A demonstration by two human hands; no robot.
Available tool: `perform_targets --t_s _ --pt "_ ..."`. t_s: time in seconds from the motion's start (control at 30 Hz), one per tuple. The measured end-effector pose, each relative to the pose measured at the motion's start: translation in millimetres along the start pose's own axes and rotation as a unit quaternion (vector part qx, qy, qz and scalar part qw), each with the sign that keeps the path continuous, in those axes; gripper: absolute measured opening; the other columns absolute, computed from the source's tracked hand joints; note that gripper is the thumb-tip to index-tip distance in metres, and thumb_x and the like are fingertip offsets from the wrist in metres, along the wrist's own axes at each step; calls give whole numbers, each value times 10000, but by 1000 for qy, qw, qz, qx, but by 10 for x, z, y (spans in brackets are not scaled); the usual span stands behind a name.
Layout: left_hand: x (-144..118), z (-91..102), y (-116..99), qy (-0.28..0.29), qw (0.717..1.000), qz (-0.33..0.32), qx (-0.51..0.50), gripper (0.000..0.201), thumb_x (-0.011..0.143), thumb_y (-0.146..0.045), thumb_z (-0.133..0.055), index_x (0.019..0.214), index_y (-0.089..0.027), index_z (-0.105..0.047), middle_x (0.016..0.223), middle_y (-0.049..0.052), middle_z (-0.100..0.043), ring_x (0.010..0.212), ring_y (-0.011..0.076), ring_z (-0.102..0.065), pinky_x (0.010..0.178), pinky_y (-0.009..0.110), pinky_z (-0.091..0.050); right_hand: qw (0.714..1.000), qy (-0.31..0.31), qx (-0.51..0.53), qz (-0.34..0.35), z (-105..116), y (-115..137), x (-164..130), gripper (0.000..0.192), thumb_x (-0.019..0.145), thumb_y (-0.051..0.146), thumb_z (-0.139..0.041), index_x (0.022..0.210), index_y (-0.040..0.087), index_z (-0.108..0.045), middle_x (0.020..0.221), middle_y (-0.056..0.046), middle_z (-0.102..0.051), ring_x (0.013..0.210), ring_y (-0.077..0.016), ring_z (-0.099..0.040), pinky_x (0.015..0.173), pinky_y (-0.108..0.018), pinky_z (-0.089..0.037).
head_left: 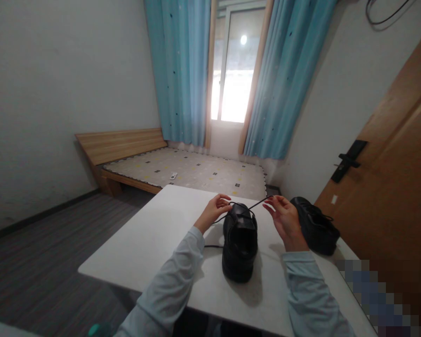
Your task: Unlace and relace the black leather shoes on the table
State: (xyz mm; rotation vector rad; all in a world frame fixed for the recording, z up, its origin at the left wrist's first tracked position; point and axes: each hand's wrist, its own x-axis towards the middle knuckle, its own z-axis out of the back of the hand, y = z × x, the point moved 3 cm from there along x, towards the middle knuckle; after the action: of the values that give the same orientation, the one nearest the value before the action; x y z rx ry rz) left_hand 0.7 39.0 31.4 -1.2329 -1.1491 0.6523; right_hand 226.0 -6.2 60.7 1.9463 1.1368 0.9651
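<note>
Shoe in hand: a black leather shoe stands upright on the white table, low in the centre of the frame, heel toward you.
Lace: a thin black shoelace runs out from the top of the shoe toward both sides; a loose stretch also lies on the table just left of the shoe.
Left hand: your left hand sits just left of the shoe's top, fingers pinched together on the lace end.
Right hand: your right hand is just right of the shoe, palm turned up, fingertips closed on the other lace end, as far as the small view shows.
Hands to each other: held apart, the shoe's opening between them.
Second shoe: another black shoe rests on the table right of centre, just beyond your right hand.
Background: a low wooden bed lies at mid-frame, blue curtains hang at the top centre, and a brown door fills the right edge.
</note>
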Motion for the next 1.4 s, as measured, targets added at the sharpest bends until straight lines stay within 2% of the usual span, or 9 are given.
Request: perform_targets --t_s 0.3,0.53,0.67,0.8,0.9,1.0,1.1,1.3,1.4 --pt "-33 -167 14 53 994 -8 94 341 721 -367 -681 970 -157 -581 857 40 -623 849 163 -598 743 272 -452 991 -39 129 21 197 300 95 283 541 262 -851 700 183 -630 717 50 -697 710 -103 -665 749 -267 -565" --pt "-111 -252 -85 83 981 -77 160 371 765 -389 -647 1070 -186 -585 1127 73 -610 1065 203 -559 946 336 -420 979 -46 194 51 241 370 107 128 691 234 -755 685 185 -637 753 45 -708 784 -110 -670 813 -285 -540" --pt "-167 -356 -169 143 960 -138 195 485 751 -383 -669 1188 -206 -556 1188 80 -574 1114 210 -531 999 341 -393 979 -18 196 53 187 399 100 128 720 219 -728 678 192 -610 698 69 -660 604 -51 -600 658 -211 -533" --pt "-207 -408 -242 142 936 -184 264 400 797 -352 -621 1183 -253 -604 1277 87 -490 1209 225 -449 1065 361 -325 990 29 127 56 121 441 61 204 695 298 -745 701 211 -561 588 88 -508 433 -27 -419 399 -158 -378" --pt "-229 -439 -264 164 914 -172 330 364 832 -309 -569 1195 -314 -602 1379 68 -395 1268 250 -376 1092 414 -268 995 3 43 95 107 464 39 282 648 354 -771 737 221 -539 592 84 -452 430 -32 -388 370 -166 -300" --pt "-233 -455 -275 180 895 -171 370 335 840 -282 -550 1163 -335 -620 1356 53 -433 1263 250 -369 1096 439 -235 990 -35 -16 135 100 471 31 311 626 365 -776 779 220 -547 588 83 -454 414 -32 -370 367 -172 -264" --pt "-209 -432 -272 150 897 -175 377 230 845 -302 -544 1019 -292 -693 1221 61 -531 1188 228 -430 1080 418 -253 982 -68 -49 170 117 479 34 302 628 358 -769 806 206 -579 580 78 -475 410 -32 -371 371 -177 -258" --pt "-165 -368 -218 118 903 -174 375 161 809 -311 -597 865 -266 -742 1121 59 -571 1103 222 -465 1033 397 -309 961 -135 -93 221 290 489 77 278 640 361 -746 822 189 -622 615 56 -535 400 -34 -364 361 -186 -237" --pt "-150 -341 -201 116 906 -174 369 149 782 -331 -637 855 -269 -750 1097 56 -592 1084 225 -468 1013 390 -331 948 -81 -241 190 320 424 131 236 671 347 -704 836 180 -681 635 20 -595 429 -56 -395 384 -200 -261"
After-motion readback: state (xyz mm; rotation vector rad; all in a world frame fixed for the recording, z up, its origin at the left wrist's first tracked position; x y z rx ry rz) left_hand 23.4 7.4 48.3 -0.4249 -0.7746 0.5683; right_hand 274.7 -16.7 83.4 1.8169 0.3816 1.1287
